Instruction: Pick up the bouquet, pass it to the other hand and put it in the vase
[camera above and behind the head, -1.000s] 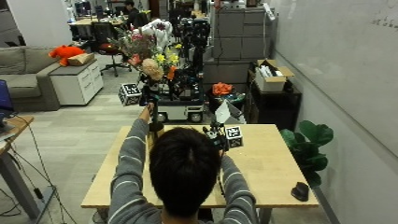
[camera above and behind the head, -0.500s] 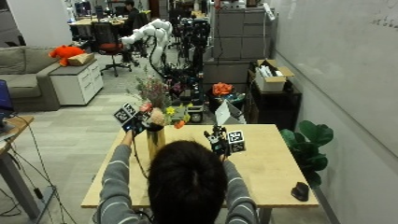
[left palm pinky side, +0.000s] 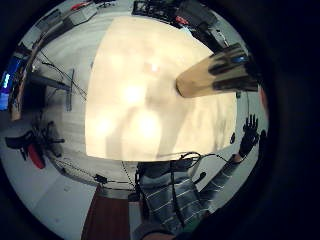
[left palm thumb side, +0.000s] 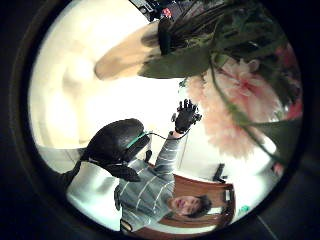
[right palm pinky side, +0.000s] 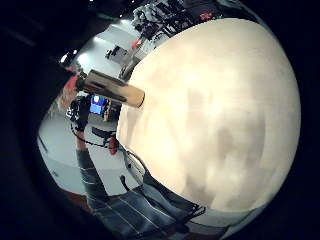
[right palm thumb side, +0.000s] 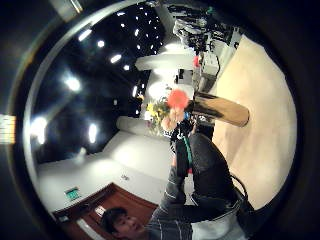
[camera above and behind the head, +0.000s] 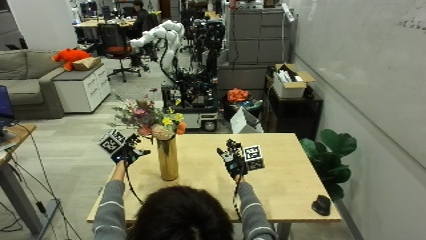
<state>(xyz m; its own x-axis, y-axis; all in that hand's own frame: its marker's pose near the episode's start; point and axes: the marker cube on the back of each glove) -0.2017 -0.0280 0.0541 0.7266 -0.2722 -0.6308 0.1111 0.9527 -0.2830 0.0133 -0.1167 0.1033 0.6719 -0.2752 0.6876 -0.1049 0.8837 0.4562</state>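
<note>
— Two hands up, and both sit beside the vase (camera above and behind the head: 168, 157) rather than on it. Where's the bouquet (camera above and behind the head: 148, 118)?

— Standing in the vase already, stems down the neck, blooms fanned out above the rim. Its long axis runs straight up with the vase, which stands upright on the table (camera above and behind the head: 279, 175), towards the person's left edge.

— Which hand is closer to the vase?

— Left hand (camera above and behind the head: 126, 151), clearly. It hangs just beside the vase, level with the upper body and under the outer blooms. From its thumb-side palm view the flowers fill much of the frame, so the palm is close to them.

— Is it holding anything?

— Can't tell. No stem shows between its fingers, yet the fingers themselves aren't clear enough to call.

— And the right hand (camera above and behind the head: 231, 156)?

— Well apart from the vase on the other side, over bare table, fingers spread wide and gripping nothing.

— So what's left?

— By my reading, very little: the left hand only needs to draw sideways away from the vase, without brushing the blooms overhead.
</note>
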